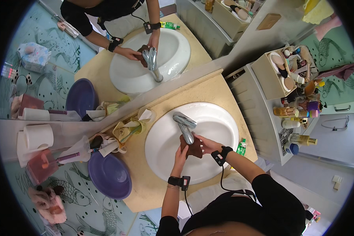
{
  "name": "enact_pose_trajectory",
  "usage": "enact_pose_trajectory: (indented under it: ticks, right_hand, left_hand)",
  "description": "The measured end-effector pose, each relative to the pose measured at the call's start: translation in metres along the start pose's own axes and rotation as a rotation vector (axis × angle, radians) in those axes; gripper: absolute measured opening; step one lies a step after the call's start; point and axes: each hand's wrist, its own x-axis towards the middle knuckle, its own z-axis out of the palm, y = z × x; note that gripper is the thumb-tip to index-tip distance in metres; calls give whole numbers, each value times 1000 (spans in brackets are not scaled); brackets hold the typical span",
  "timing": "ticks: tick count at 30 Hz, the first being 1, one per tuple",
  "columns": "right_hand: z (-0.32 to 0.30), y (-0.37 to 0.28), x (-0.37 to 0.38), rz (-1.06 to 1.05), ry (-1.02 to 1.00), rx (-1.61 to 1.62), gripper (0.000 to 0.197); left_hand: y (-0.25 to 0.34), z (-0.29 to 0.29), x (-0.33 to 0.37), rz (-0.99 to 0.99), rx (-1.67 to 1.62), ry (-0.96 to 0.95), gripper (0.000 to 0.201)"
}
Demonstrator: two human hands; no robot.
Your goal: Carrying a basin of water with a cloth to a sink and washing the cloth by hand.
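A small dark brown cloth (193, 150) is stretched between my two hands over the sink, just beneath the spout of the chrome faucet (186, 126). My left hand (179, 158) is closed on its left edge. On the other side, my right hand (208, 145) grips the cloth, with fingertips showing along its right edge. The white oval sink (157, 157) surrounds both hands. Whether water runs from the spout I cannot tell. Both wrists wear black straps with small devices and cables.
Left of the sink are a purple basin (110, 177), a yellow cup (135, 128) with toothbrushes and a pink box (43, 167). A green tube (242, 147) lies by the right rim. Bottles and a cosmetics box (271, 78) crowd the right shelf. A mirror (200, 47) rises behind the counter.
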Motion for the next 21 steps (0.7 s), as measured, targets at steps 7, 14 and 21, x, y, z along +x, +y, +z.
enact_pose_trajectory:
  ticks: [7, 14, 21]
  right_hand:
    - [11, 9, 29, -222, -24, 26, 41]
    - [15, 8, 7, -261, -142, 489, 41]
    - [-2, 16, -15, -366, -131, 524, 31]
  left_hand:
    - [-2, -12, 25, -88, -109, 161, 41]
    - [-9, -13, 45, -1, 243, 170, 45]
    - [-7, 13, 58, 44, 32, -82, 45]
